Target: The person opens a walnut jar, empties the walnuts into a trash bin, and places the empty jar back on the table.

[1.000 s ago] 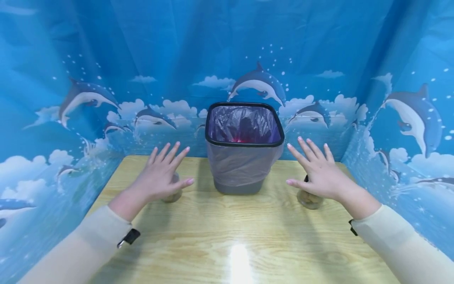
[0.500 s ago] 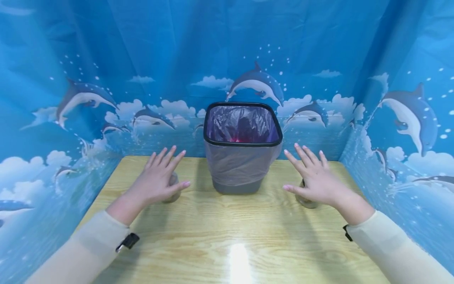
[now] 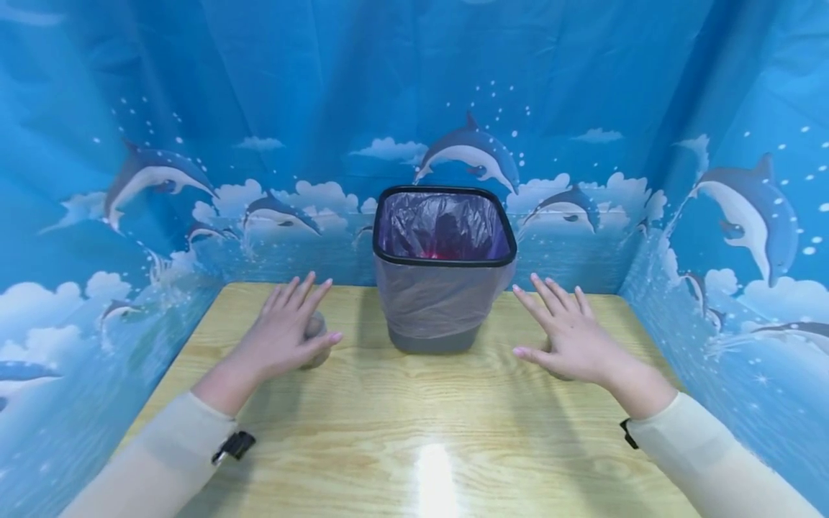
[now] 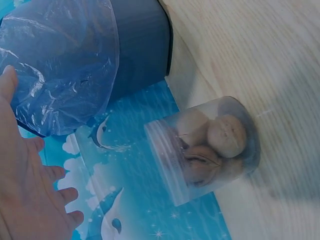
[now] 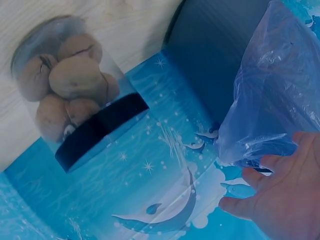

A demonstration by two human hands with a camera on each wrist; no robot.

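My left hand [image 3: 280, 337] hovers with fingers spread, palm down, above a clear jar [image 4: 205, 147]. Several walnuts [image 4: 226, 136] fill that jar, and its ridged rim is transparent. On the other side my right hand [image 3: 575, 344] is spread out in the same way. Beneath it stands a second clear jar [image 5: 70, 80] of walnuts with a black lid [image 5: 101, 131]; the hand covers nearly all of it in the head view. Neither hand holds anything. Both jars appear apart from the hands in the wrist views.
Between the hands, towards the back, stands a grey bin [image 3: 435, 343] with a translucent purple bag [image 3: 447, 298] folded over it under a black rim. Something red glows inside. A wood-grain table [image 3: 363, 432] carries everything. Blue dolphin curtains [image 3: 324, 108] enclose the back and sides.
Both hands have drifted slightly back towards me and to the left in the head view, fingers still spread. The right hand now hides more of its jar. The bin stays in place.
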